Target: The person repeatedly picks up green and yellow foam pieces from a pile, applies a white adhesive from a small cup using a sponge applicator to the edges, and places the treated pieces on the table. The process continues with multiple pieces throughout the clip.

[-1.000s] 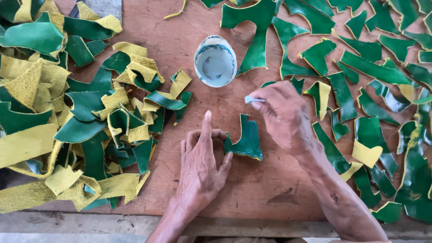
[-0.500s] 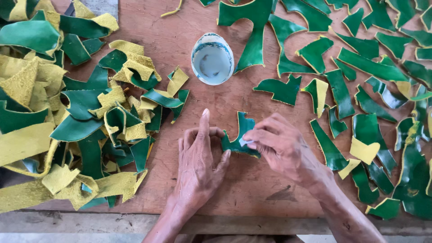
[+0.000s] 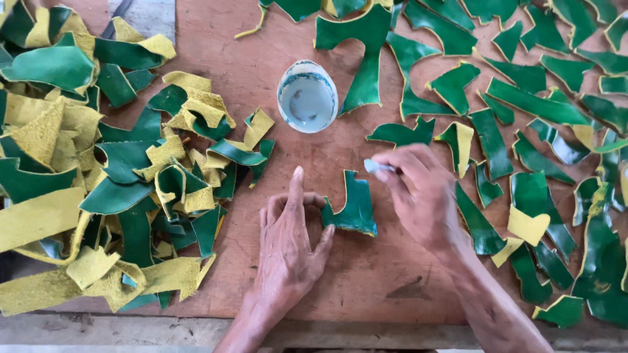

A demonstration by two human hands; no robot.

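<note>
While left hand (image 3: 288,242) lies spread, pinning the green piece (image 3: 353,208), I'd hold it flat. Right hand (image 3: 422,193) pinches a small applicator (image 3: 377,167); dab edges evenly.

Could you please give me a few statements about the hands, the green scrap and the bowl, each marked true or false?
1. The left hand presses on a green scrap lying on the wooden board. True.
2. The right hand is empty. False: it holds a small pale tool at its fingertips.
3. The bowl lies beyond the scrap, untouched. True.
4. The heaped pile of scraps lies by the right hand. False: it is on the left; scraps on the right lie spread flat.
</note>
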